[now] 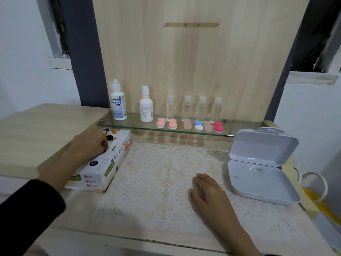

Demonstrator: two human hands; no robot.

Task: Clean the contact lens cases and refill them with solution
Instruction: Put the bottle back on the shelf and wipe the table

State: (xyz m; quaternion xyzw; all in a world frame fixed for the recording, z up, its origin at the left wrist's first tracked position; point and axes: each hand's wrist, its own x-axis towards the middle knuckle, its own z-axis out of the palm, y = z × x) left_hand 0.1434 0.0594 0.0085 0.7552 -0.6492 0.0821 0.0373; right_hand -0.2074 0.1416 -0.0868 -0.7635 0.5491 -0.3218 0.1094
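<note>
Reaching over the tissue box (103,163) at the near left, the person's left hand (88,145) curls its fingers at the slot on top, probably to draw a tissue for wiping; whether a tissue is pinched yet cannot be told. The right hand (206,191) lies flat and empty on the lace mat (147,182), palm down, likely steadying it and keeping the middle free as a work area. None of the contact lens cases (188,124) is in hand: they sit in a row on the glass shelf (239,129) at the far side, caps on, pink ones to the left and a blue-and-white one toward the right. Behind them stand two solution bottles (118,100) and four small clear bottles (193,108). An open white hinged box (262,167) waits at the right.
</note>
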